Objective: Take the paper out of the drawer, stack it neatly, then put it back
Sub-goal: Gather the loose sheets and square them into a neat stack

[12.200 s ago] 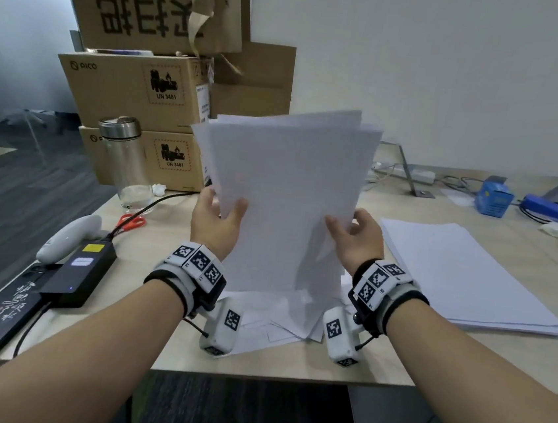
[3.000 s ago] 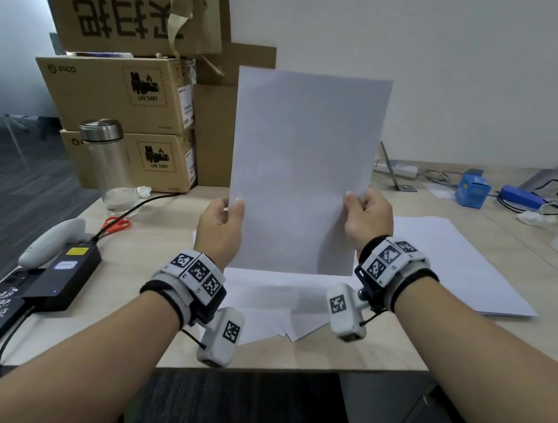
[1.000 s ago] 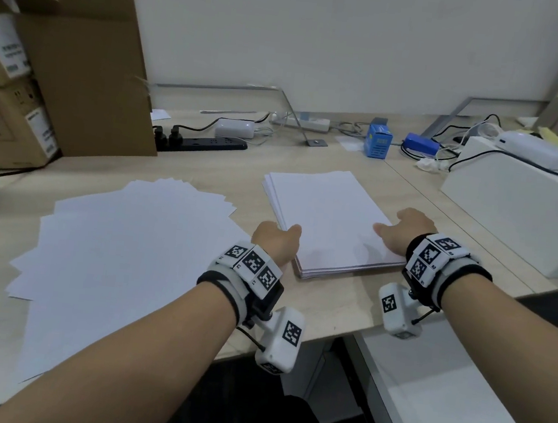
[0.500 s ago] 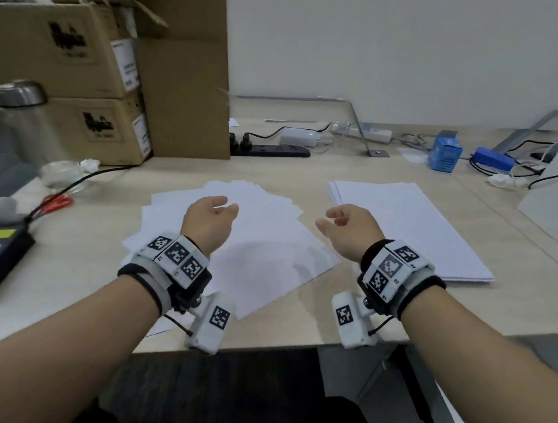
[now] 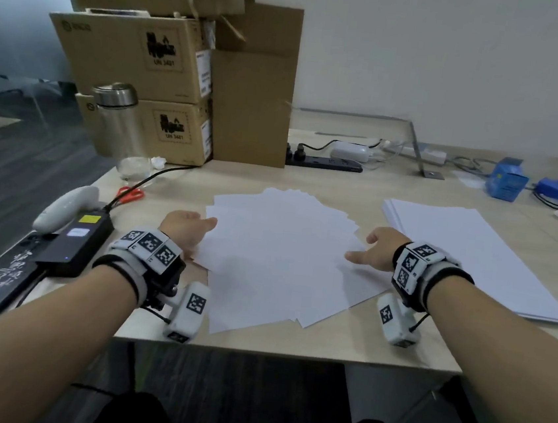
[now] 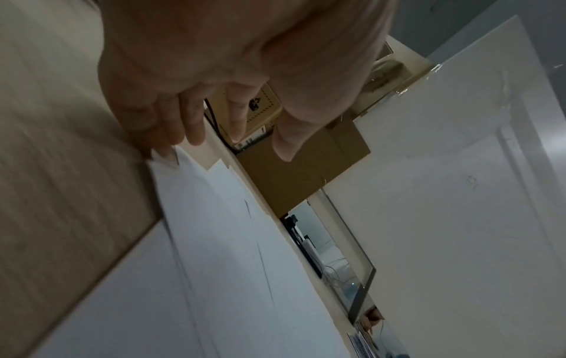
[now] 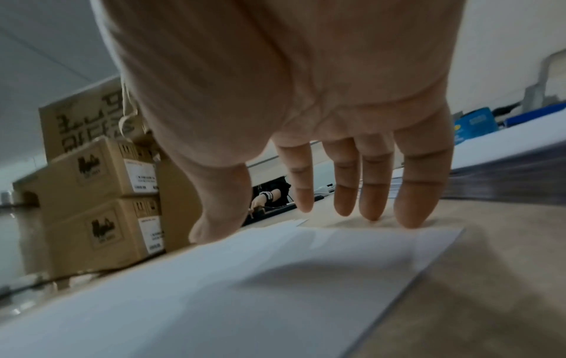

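A loose, fanned pile of white paper sheets [image 5: 276, 256] lies on the wooden desk [image 5: 359, 185] in front of me. A neat stack of white paper [image 5: 472, 255] lies to its right. My left hand [image 5: 186, 227] is at the pile's left edge, fingers straight, fingertips [image 6: 165, 143] touching the sheet edges [image 6: 214, 218]. My right hand [image 5: 375, 252] is at the pile's right edge, fingers extended, fingertips [image 7: 407, 213] down on the desk beside a sheet corner [image 7: 306, 278], thumb on the paper. Neither hand holds anything. No drawer is visible.
Cardboard boxes [image 5: 146, 87] are stacked at the back left behind a steel flask [image 5: 115, 118]. Red scissors [image 5: 130, 193], a black power brick [image 5: 74, 245] and a white handset [image 5: 64, 206] lie left. A power strip [image 5: 324, 162] and blue box [image 5: 506, 183] sit at the back.
Both hands have dropped from above the loose pile and spread apart to its left and right edges. The head view has swung left, back to the loose sheets.
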